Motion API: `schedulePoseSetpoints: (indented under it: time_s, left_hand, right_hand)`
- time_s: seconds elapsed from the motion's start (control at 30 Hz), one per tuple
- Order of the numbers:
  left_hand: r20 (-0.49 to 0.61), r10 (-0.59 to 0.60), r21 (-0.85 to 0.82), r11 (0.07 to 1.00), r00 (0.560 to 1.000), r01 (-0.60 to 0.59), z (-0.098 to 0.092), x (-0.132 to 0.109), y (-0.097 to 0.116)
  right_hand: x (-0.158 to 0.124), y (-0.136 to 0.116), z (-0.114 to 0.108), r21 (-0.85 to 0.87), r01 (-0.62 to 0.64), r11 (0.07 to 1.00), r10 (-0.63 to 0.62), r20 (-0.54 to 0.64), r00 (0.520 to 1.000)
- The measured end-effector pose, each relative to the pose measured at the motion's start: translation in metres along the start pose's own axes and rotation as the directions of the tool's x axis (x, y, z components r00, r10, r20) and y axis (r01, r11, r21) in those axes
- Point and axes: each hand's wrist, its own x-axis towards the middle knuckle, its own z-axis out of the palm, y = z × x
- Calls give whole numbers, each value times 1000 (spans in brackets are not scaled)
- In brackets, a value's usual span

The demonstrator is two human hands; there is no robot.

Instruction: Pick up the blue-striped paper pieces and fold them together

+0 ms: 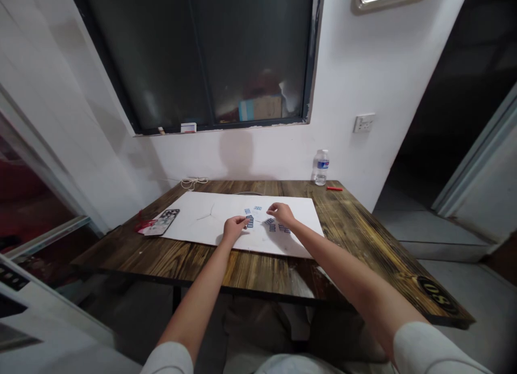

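Note:
A white board (226,202) lies on the wooden table, with several small blue-and-white pieces (257,208) scattered over its right half. My left hand (234,228) is over the board's middle, thumb and fingers closed at the edge of a small blue-and-white piece (250,223). To its right, my right hand (283,213) hovers low above the board in a pinch. Whatever may be between those fingertips is too small to make out. More of the pieces (272,227) lie beneath the right hand and wrist, partly hidden by them.
A phone-like patterned case (167,221) lies at the board's left edge beside something red. White cable (194,182) is coiled at the back left. Along the back right are a water bottle (322,168) and a red pen (334,189). The wall and window rise behind the wooden table (351,223).

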Motion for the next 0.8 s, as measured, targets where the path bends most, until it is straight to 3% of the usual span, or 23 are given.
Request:
schedulePoseSetpoints:
  time_s: [0.23, 0.43, 0.8]
  left_hand:
    - [-7, -24, -15, 1000, 1000, 24, 0, -1, 1]
    - [-12, -35, -14, 999, 999, 35, 0, 0, 0]
    - [-23, -41, -4, 999, 999, 40, 0, 0, 2]
  right_hand:
    - [-6, 34, -23, -422, 21, 906, 0, 51, 999]
    - [-10, 46, -25, -553, 98, 828, -14, 155, 988]
    - [-9, 34, -24, -673, 215, 708, -73, 233, 970]
